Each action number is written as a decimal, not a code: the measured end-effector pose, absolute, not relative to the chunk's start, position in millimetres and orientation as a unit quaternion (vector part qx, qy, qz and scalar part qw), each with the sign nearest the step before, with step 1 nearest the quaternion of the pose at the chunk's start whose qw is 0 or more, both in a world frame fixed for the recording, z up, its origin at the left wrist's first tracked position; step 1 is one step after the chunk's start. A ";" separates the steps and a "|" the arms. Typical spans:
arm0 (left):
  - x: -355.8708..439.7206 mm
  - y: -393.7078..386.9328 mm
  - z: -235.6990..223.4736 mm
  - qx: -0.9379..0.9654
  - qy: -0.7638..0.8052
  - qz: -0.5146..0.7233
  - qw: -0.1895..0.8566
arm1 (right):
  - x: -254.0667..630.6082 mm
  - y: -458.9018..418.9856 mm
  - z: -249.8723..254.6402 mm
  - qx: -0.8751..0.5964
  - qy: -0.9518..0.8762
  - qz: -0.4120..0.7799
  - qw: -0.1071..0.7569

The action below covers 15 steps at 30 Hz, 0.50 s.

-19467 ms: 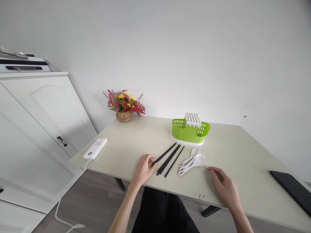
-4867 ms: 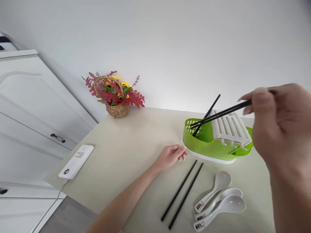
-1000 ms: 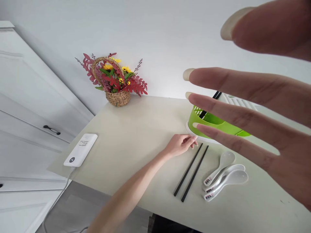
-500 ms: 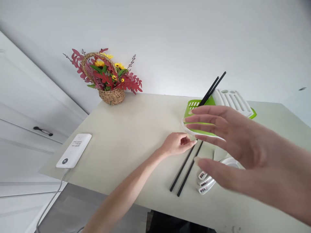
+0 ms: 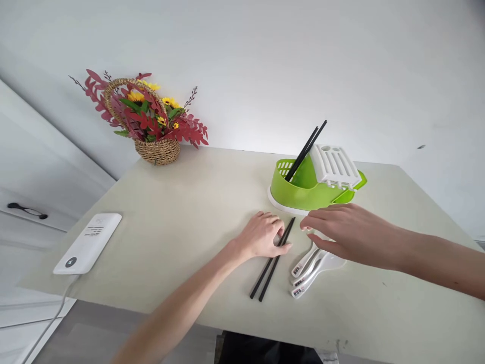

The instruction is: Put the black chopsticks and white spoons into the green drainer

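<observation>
My left hand [image 5: 262, 237] rests on the table with its fingers curled together over the upper end of a pair of black chopsticks [image 5: 267, 276], the thumb pressed against them. Fingers stretched and holding nothing, my right hand [image 5: 343, 232] hovers just above three white spoons [image 5: 307, 274] that lie to the right of the chopsticks. Behind both hands stands a green cutlery holder [image 5: 299, 196] with a white slotted insert [image 5: 335, 166]. More black chopsticks [image 5: 306, 148] lean out of its left compartment.
The pale table [image 5: 189, 217] carries a wicker basket of red and yellow flowers [image 5: 151, 124] at the back left. A white power bank [image 5: 89, 242] with a cable lies near the left edge. White cabinet doors [image 5: 26, 202] stand to the left, and a white wall is behind.
My right hand has dropped from in front of the camera to just above the spoons. My left hand has slid onto the chopsticks' upper end. The view has shifted right.
</observation>
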<state>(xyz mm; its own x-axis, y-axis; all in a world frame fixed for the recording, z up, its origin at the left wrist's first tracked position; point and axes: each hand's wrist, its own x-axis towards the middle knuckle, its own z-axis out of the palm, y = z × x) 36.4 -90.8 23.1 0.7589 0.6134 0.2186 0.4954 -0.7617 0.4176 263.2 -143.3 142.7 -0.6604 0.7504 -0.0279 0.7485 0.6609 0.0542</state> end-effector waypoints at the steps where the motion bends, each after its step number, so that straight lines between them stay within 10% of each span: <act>1: 35.0 -90.1 24.6 0.923 0.301 0.168 0.170 | 263.4 -143.0 142.1 0.405 0.913 0.010 0.050; 15: -2.8 -67.7 23.6 0.910 0.397 0.102 -0.053 | 261.4 -142.9 125.8 0.379 0.908 -0.139 0.112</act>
